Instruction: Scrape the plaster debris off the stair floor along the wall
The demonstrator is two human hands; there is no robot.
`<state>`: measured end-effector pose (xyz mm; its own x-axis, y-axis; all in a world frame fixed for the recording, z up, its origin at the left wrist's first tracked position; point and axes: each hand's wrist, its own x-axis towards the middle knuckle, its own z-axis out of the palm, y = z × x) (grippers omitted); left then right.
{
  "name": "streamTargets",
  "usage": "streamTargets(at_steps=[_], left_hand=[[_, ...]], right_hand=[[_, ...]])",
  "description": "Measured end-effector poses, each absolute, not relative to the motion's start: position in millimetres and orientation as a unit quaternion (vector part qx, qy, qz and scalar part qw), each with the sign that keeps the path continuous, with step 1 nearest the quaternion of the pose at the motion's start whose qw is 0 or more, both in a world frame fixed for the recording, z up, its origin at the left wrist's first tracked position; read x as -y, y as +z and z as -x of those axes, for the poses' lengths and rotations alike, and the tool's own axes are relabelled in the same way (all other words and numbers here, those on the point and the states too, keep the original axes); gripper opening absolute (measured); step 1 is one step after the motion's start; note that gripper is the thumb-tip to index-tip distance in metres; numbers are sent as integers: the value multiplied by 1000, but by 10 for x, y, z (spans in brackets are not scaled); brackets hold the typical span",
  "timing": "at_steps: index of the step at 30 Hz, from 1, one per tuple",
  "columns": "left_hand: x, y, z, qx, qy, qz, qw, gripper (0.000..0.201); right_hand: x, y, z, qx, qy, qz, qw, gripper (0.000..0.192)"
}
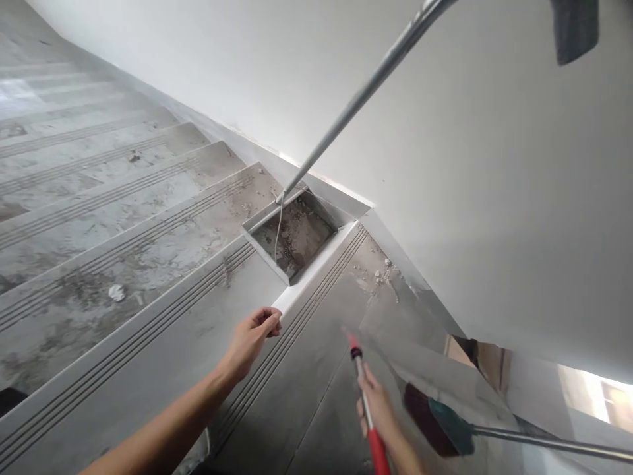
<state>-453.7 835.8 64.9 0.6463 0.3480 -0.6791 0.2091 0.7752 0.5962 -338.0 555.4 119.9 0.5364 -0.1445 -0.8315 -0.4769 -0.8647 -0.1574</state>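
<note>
My left hand (pixel 258 333) reaches over the stair edge with its fingers curled in a pinch. What lies inside them, if anything, is hidden. My right hand (pixel 380 404) is wrapped around a red-handled tool (pixel 378 450) with a slim metal shaft, a dark collar and a red front end. Motion blurs its tip, so its kind is unclear. Beyond my left hand a metal long-handled dustpan (pixel 267 254) rests on the stairs against the wall side, with dirt and rubble in it. A thin cord hangs across its opening.
A broom (pixel 450 429) with dark red bristles and a green head lies at lower right. Rubble (pixel 384 272) is scattered near the wall. Dusty grooved steps (pixel 163 231) descend to the left, one bearing a crumpled white scrap (pixel 117 292). A white wall (pixel 469 165) borders the stairs.
</note>
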Motion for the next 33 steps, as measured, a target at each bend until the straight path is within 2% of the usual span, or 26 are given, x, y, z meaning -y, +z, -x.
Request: streamTargets(at_steps=[4, 6, 8, 12, 14, 16, 18, 23, 26, 27, 29, 33], left_hand=[[-8233, 639, 4360, -406, 10, -343, 847, 30], [-8164, 619, 4291, -405, -1, -350, 845, 29], [-8091, 596, 4237, -401, -5, -360, 843, 26], [-7938, 585, 4152, -384, -31, -369, 846, 25], [-7884, 590, 4126, -379, -46, -372, 846, 26], [-7857, 592, 4114, -382, -47, -379, 842, 25], [-7854, 592, 4115, -391, -38, -382, 837, 23], [-7878, 601, 4124, -401, -15, -384, 831, 19], [-7868, 621, 4113, -405, -5, -383, 830, 19], [-7858, 630, 4106, -403, -2, -383, 831, 19], [-7832, 655, 4087, -398, 3, -387, 832, 18], [-7808, 725, 4067, -376, 7, -407, 832, 19]], right_hand=[[-5151, 1032, 4181, -149, 459, 868, 120, 55], [-5178, 956, 4209, -160, 442, 874, 126, 53], [-5371, 916, 3869, -186, 428, 869, 163, 55], [-5875, 955, 2560, -171, 386, 869, 257, 55], [-5972, 1018, 2097, -156, 381, 872, 266, 57], [-5884, 1063, 2033, -136, 393, 873, 255, 59], [-5611, 1069, 2384, -111, 403, 882, 216, 60], [-4659, 1040, 4107, 11, 460, 885, 68, 55], [-4530, 980, 4677, 42, 508, 859, -42, 51], [-4624, 941, 4666, 50, 501, 863, -44, 51], [-4998, 850, 4330, 60, 455, 888, 9, 51], [-5976, 779, 2960, 28, 376, 919, 114, 54]])
